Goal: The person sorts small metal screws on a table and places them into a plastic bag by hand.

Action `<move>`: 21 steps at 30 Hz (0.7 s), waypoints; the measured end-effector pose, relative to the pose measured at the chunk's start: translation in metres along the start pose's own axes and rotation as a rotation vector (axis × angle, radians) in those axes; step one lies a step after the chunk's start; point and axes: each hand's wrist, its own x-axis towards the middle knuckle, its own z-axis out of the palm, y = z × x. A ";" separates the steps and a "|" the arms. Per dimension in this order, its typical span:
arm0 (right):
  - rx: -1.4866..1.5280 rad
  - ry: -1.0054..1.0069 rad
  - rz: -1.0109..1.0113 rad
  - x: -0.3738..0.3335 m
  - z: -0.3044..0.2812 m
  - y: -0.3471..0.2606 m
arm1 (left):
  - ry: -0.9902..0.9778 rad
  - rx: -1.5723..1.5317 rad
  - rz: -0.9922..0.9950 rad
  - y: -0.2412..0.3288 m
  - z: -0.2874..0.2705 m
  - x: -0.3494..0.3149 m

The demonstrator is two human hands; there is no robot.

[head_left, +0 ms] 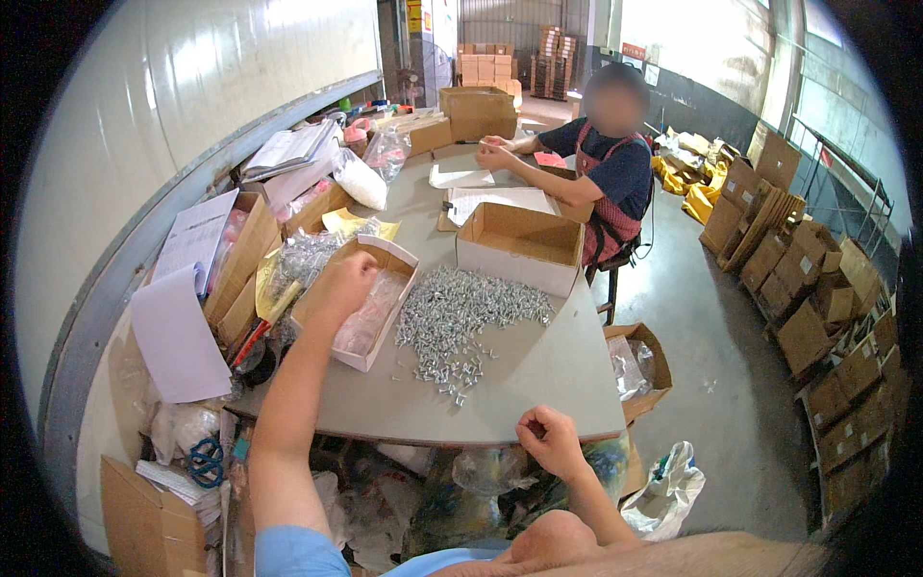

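My left hand (348, 284) is over an open white cardboard box (408, 279) on the left of the table. Its fingers are curled together; whatever they hold, if anything, is hidden. Clear plastic bags (370, 317) lie inside that box. A spread heap of small silver screws (452, 313) covers the table just right of it. My right hand (548, 433) is at the table's front edge, closer to me than the heap. Its fingers curl into a loose fist, and I cannot make out what is inside.
Behind the screws stands an open box (519, 266). Papers, bags and cartons crowd the table's left side. Across the table a person (615, 163) sits with hands over papers. An open carton (639, 370) stands beside the right edge; stacked cardboard (817, 298) lines the right.
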 end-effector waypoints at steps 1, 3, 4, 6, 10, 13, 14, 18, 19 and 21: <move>-0.002 -0.007 0.007 0.000 -0.002 0.000 | -0.086 0.073 0.020 0.008 0.008 0.002; 0.028 -0.064 0.005 0.002 0.006 -0.003 | -0.203 0.140 0.061 -0.053 0.041 0.014; 0.019 -0.071 0.017 0.001 0.004 -0.002 | -0.267 0.146 0.104 -0.053 0.052 0.021; 0.021 -0.067 0.005 0.000 0.002 -0.002 | -0.375 0.213 -0.048 -0.059 0.067 0.030; 0.010 -0.041 0.005 -0.001 -0.002 0.008 | -0.296 0.195 -0.193 -0.031 0.072 0.029; 0.048 -0.076 0.112 -0.001 -0.001 0.003 | -0.029 0.152 0.097 -0.064 0.088 0.027; 0.048 -0.079 0.091 0.000 0.001 0.002 | -0.043 0.135 0.126 -0.076 0.091 0.025; 0.023 -0.052 0.028 0.000 0.000 0.004 | -0.228 0.112 0.047 -0.067 0.087 0.019; 0.016 -0.041 0.018 0.000 0.000 0.006 | -0.308 0.125 -0.026 -0.056 0.083 0.020; 0.033 -0.058 0.079 0.000 0.001 0.002 | -0.197 0.182 0.039 -0.061 0.073 0.020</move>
